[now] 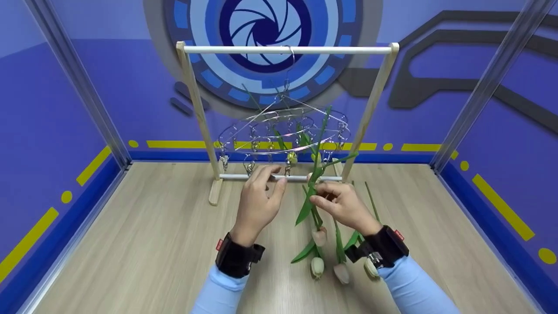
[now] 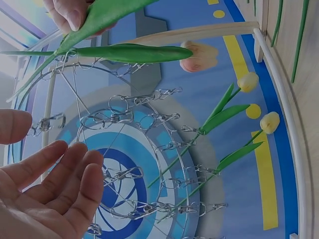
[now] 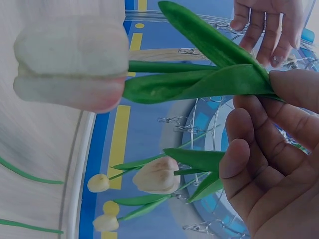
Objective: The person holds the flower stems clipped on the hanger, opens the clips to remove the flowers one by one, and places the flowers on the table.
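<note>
the right hand (image 1: 344,204) pinched the stem of a tulip (image 1: 319,235) between thumb and fingertips, holding it head down just in front of the wooden rack (image 1: 192,100). the flower's pale pink head hung below the hand, above the wooden floor (image 1: 144,244), while the stem ran up past the fingers toward the round wire clip hanger (image 1: 283,131). in the right wrist view the thumb (image 3: 299,89) and fingers (image 3: 239,159) were curled round the green leaves and stem (image 3: 199,82), with a blurred pale shape large at the upper left of that picture.

the left hand (image 1: 258,200) was released and held nothing. its fingers were loosely bent and reached up near the rack's lower white bar (image 1: 261,177) and the lowest clips of the hanger; whether the fingertips touched a clip could not be told. in the left wrist view the palm and fingers (image 2: 65,174) lay open just beside the wire rings and clips (image 2: 144,149).

the hanger hung by its hook from the rack's top white bar (image 1: 287,49). two tulips (image 2: 249,82) with yellowish heads were already clipped to it, hanging head down. three more tulips (image 1: 317,266) lay on the floor near the right wrist, heads toward the person, stems pointing to the rack. both wrists wore black straps, over light blue sleeves. blue walls with yellow markings stood behind.
</note>
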Motion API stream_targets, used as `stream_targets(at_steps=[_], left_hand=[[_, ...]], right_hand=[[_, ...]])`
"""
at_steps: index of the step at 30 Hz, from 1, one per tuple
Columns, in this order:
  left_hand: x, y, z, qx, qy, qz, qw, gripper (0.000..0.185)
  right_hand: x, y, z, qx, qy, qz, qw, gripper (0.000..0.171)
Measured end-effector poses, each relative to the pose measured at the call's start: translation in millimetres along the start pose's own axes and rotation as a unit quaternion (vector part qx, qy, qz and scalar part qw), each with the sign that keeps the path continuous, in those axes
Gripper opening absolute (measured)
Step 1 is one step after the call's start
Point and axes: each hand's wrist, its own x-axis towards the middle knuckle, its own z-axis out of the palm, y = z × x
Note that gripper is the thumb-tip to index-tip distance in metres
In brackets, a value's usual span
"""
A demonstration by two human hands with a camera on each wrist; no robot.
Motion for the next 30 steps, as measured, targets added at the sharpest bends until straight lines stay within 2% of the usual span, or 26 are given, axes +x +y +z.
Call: stream_targets(at_steps=[7, 12, 24, 30], left_hand=[[-7.6, -4.1, -5.2, 0.026, 0.003, 0.002, 0.9996, 0.031], [-17.2, -9.4, -9.4, 0.040, 0.007, -0.001, 0.9992, 0.032], [-33.0, -18.1, -21.0, 0.067, 0.016, -0.002, 0.9976, 0.034], [-39.0, -21.0, -21.5, 0.073, 0.022, -0.003, 0.9971, 0.033]], right_hand=[[0, -2, -2, -0.001, 0.008, 0.003, 1.000, 0.004], [-1, -2, -4, 0.003, 0.018, -0.011, 1.000, 0.002], [-6, -7, -6, 0.008, 0.049, -0.042, 0.998, 0.013], [-11, -5, -5, 0.017, 0.062, -0.057, 0.996, 0.017]])
